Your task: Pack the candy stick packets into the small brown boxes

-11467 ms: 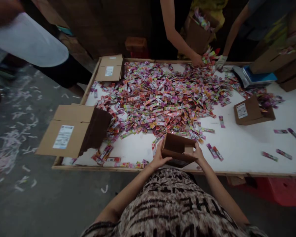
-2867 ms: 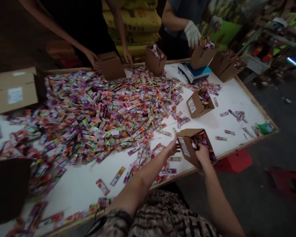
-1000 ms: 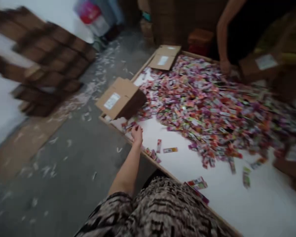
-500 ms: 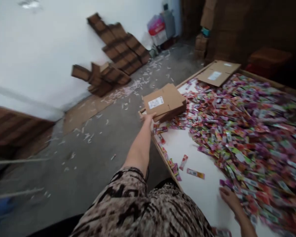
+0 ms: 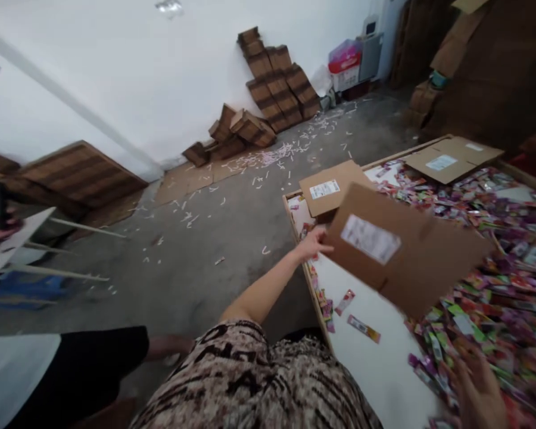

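My left hand (image 5: 315, 243) pinches the near-left edge of a flat, folded cardboard box (image 5: 411, 238) with a white label. The box is tilted and raised above the table (image 5: 366, 363), hiding part of the candy behind it. Behind it, more flattened boxes (image 5: 315, 205) lie at the table's left edge. My right hand (image 5: 480, 381) is low at the right with its fingers apart, over a heap of small wrapped candy packets (image 5: 509, 298). Nothing shows in it.
Another flat labelled box (image 5: 451, 158) lies on the heap at the far side. A wooden rim edges the table. At left a person in black shorts (image 5: 84, 363) is close to me. Cardboard stacks (image 5: 279, 83) lean on the wall; white scraps litter the floor.
My left hand has lifted one flat box off the pile and brought it right, over the candy. My right hand has shifted right. The view has turned left, bringing another person into sight.
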### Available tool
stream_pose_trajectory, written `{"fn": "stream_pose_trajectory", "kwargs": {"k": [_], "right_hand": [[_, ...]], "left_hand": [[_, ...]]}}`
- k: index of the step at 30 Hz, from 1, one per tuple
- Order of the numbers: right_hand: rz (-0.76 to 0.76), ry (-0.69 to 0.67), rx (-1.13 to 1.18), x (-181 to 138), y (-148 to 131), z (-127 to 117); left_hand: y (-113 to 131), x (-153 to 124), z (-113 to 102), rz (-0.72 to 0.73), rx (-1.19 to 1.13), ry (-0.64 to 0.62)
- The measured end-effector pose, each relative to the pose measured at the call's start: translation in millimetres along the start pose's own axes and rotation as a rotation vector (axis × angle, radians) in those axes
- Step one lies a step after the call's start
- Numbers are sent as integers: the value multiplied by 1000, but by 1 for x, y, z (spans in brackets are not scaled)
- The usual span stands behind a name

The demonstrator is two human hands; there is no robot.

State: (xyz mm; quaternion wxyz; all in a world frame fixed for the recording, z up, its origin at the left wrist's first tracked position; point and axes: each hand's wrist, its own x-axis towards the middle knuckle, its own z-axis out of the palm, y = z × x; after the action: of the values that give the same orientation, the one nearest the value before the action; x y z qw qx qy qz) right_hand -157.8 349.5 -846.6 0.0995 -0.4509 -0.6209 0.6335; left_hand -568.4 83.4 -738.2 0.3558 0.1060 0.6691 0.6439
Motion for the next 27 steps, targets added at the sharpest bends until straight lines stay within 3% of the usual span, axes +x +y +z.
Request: {"fn": "stream_pose_trajectory", "kwargs": {"k": [3,5,8,9,10,14,17,25,27], "right_hand": [[81,202,116,-18,-27,1],[134,318,84,-35,-29,-6],[175,228,11,-61,-16,-14],[174,195,-16,-68,-9,-14],[180,248,-27,-73,-2,-13],[209,646,-1,-87,15,-2],[242,740,100,-93,14,3],[104,390,272,-108,21,-34],[136,408,320,-109,23,-36]], "left_hand": [[-71,-52,54,-161,193,-215],[-103,-77,85,-185,274,-234],[-123,-93,117,-137,240,-159],[-126,-93,125,-131,237,-163],[-127,-91,133,-131,253,-183],[-131,-94,162,-151,361,-288],[-126,-106,177,-130,337,-297],[-102,-99,202,-25,204,-216],[-106,-101,208,-28,208,-238]]}}
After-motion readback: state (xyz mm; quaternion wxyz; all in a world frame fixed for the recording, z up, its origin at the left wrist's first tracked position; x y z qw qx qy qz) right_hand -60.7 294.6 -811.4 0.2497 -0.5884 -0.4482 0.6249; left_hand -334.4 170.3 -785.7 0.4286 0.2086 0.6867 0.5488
